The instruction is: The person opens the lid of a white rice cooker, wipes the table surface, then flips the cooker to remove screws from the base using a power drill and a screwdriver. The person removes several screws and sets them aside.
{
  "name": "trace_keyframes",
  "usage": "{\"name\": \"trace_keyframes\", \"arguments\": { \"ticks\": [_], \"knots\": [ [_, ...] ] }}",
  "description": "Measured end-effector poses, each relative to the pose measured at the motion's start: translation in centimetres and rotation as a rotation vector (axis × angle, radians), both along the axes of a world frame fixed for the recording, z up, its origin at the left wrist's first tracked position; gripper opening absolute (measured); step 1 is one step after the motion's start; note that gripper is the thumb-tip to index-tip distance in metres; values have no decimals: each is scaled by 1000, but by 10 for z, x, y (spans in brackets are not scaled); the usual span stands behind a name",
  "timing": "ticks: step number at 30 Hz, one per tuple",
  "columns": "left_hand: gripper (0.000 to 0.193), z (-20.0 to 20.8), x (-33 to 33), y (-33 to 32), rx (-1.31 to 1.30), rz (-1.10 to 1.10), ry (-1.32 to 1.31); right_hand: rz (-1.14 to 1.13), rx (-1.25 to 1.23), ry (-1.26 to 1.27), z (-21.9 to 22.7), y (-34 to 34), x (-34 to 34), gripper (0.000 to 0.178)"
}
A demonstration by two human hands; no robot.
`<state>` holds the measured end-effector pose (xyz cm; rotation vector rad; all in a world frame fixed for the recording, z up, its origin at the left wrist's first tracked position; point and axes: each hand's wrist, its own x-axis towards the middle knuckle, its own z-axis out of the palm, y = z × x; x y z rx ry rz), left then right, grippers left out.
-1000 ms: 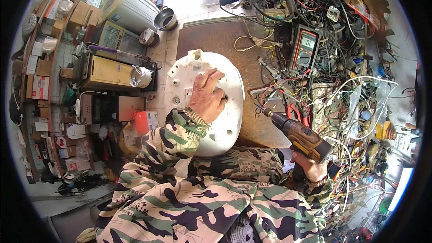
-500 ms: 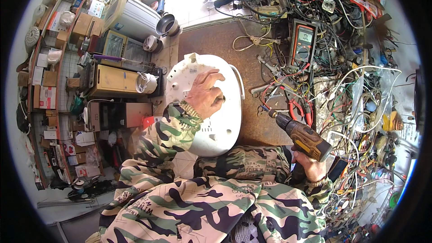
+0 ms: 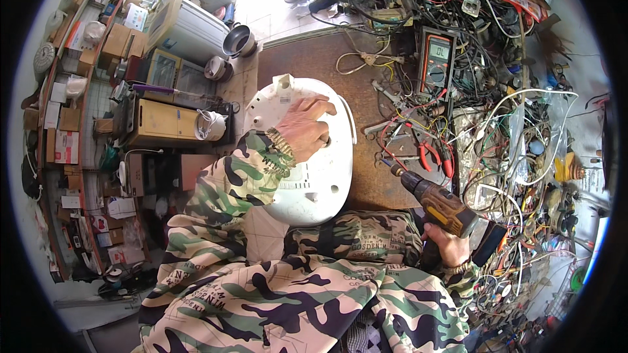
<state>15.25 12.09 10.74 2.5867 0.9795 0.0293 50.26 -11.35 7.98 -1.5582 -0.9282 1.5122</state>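
right grip point(image 3: 450, 246) wraps the drill point(image 3: 442, 204); left grip point(image 3: 302, 129) lies over the white casing point(image 3: 325, 168), at ten o'clock from the drill; whether it pinches anything, i cannot tell. steady pressure on the casing and a squarely held drill should serve best.

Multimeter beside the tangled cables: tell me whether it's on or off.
The multimeter is on: its display shows dark characters.
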Motion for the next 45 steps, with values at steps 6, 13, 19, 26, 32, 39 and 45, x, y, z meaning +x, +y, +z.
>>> {"name": "trace_keyframes", "arguments": {
  "ticks": [6, 13, 19, 26, 32, 39, 45],
  "knots": [
    [11, -2, -2, 4, -49, 26, -47, -45, -22, 19, -7, -9, -3, 40],
    [7, 4, -39, 8, -216, 220, -359, -61, -50, 55, -3, -6, -5, 42],
    [9, -12, -102, -27, -664, 610, -1275, -31, -78, -7, 5, -5, -4, 41],
    [17, -53, -159, -89, -718, 999, -1760, 42, -76, -150, 36, 6, -2, 39],
    [20, -65, -171, -110, -691, 1127, -1837, 119, -33, -159, 84, 41, -46, 50],
    [18, -93, -170, -115, -744, 1225, -1817, 350, 162, -298, 118, 82, -122, 51],
    [29, -95, -151, -97, -337, 1251, -1317, 524, 283, -427, 148, 106, -181, 50]
  ]
}}
